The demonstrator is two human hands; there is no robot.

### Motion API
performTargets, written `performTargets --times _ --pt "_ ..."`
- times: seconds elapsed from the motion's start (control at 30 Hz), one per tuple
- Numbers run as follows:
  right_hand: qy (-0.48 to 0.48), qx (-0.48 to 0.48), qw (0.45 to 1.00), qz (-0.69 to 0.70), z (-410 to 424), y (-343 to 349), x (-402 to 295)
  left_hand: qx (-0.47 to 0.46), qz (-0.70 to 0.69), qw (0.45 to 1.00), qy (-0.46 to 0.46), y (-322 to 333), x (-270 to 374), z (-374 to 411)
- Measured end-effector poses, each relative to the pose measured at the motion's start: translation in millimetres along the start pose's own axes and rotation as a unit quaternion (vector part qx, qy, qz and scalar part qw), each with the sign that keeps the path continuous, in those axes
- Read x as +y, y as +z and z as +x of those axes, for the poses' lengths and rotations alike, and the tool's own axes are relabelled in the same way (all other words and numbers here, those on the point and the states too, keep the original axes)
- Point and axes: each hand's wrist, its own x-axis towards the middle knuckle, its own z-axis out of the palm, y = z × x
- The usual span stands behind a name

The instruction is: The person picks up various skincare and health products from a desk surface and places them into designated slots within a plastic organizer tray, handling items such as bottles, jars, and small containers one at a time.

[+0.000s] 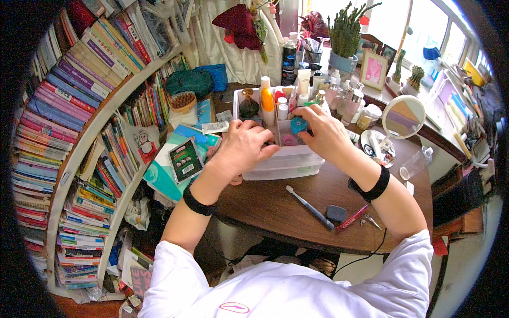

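A white plastic organizer box with compartments stands on the brown desk before me. My right hand reaches over its front right part and grips a small round blue object between thumb and fingers. Below it, something pink lies in the front compartment. My left hand is bent over the box's front left corner; whether its fingers hold anything is hidden. An orange bottle with a white cap, a dark round bottle and a white-capped bottle stand in the compartments behind my hands.
Nearer me lie a toothbrush, a dark case, a red toothpaste box and small scissors. Right stand a round mirror and a clear bottle. Packets lie left, beside full bookshelves.
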Motion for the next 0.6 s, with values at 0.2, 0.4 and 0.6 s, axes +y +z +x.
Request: performTargets --times 0.2,0.4,0.6 --pt "0.03 -0.027 0.999 0.028 3 1 5 -0.056 -0.105 0.992 0.031 -18 -19 10" --pt "0.042 -0.015 0.997 0.058 3 6 8 -0.043 -0.011 0.998 0.05 -45 2 22" --pt "0.054 -0.02 0.995 0.077 3 3 6 0.012 0.008 0.991 0.137 -57 12 32"
